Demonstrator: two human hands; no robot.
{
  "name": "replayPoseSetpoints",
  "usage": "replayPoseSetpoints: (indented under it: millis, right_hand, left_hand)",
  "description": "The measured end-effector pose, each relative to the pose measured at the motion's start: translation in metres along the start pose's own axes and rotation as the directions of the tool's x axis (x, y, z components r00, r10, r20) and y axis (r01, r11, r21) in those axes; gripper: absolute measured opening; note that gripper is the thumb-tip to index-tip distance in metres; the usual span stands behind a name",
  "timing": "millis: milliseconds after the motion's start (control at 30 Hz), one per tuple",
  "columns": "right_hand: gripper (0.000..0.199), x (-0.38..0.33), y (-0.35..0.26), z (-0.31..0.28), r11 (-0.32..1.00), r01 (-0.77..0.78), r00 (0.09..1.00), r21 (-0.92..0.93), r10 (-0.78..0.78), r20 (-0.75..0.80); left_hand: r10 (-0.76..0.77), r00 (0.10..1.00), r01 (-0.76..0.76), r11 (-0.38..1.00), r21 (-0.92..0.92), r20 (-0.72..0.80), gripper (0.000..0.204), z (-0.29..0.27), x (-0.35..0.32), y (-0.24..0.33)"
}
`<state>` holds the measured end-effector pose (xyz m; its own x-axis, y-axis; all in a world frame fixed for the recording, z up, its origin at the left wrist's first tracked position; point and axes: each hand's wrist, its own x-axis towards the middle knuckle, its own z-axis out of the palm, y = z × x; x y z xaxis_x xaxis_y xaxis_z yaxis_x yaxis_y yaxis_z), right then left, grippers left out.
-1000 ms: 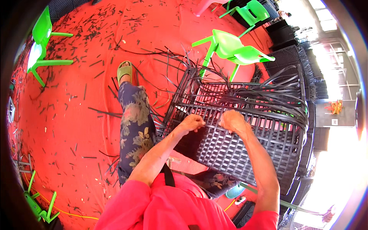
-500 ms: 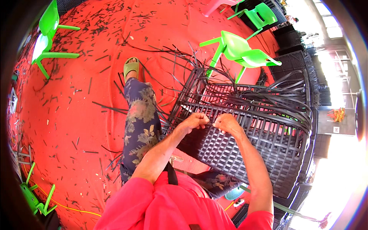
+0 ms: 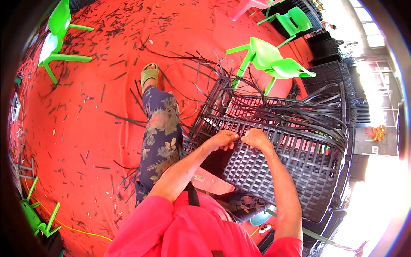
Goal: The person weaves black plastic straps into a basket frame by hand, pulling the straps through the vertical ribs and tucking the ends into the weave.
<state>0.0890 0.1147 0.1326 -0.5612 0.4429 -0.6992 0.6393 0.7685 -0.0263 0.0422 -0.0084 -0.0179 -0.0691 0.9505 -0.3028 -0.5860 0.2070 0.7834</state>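
A black wicker piece [image 3: 274, 171] made of flat plastic strips lies tilted before me, closely woven toward me and more open at its far side. At its upper left part, my left hand [image 3: 224, 140] pinches a black strip [image 3: 238, 136] between thumb and fingertips. Just beside it, my right hand [image 3: 256, 138] is closed with its fingertips on the same strip at the weave; the small gap between the hands shows little of it. Long loose black strips [image 3: 295, 112] trail from the piece's far edge.
Green plastic chairs [image 3: 269, 60] stand beyond the wicker piece, and more stand at the left. Strip offcuts [image 3: 115, 30] litter the red floor covering [image 3: 77, 141]. A yellow cable [image 3: 85, 231] crosses the lower left. Stacked black wicker pieces [image 3: 325, 70] line the right side.
My hands remain at nearly the same spot on the weave, with small finger shifts; the left fingers have opened out a little. The whole view has shifted slightly.
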Motion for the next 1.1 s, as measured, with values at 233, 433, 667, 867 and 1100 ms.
replayPoseSetpoints:
  millis: [233,433,667,867,1100]
  right_hand:
    - [0.03,0.016,0.005,0.013,0.959,0.029,0.995,-0.28,-0.055,-0.085]
    - [0.027,0.012,-0.012,-0.001,0.972,-0.11,0.988,-0.209,0.13,0.083]
    - [0.026,-0.05,-0.012,-0.047,0.887,0.315,0.925,-0.337,-0.366,-0.098]
    - [0.03,-0.202,-0.003,-0.112,0.861,0.254,0.894,-0.44,-0.383,-0.233]
    - [0.049,-0.314,0.047,-0.083,0.899,-0.198,0.723,-0.391,-0.135,-0.677]
  left_hand:
    - [-0.115,0.977,0.139,0.982,-0.127,0.178,0.017,0.001,0.001,0.01]
    - [-0.11,0.994,0.11,0.961,-0.255,0.015,0.015,0.002,0.002,0.007]
    - [-0.113,0.978,0.067,0.965,-0.253,-0.174,0.023,0.003,0.007,-0.003]
    - [-0.28,0.851,0.054,0.889,-0.455,-0.444,0.018,-0.038,0.011,-0.027]
    - [-0.45,0.533,-0.213,0.748,-0.629,-0.716,0.012,-0.164,-0.02,-0.071]
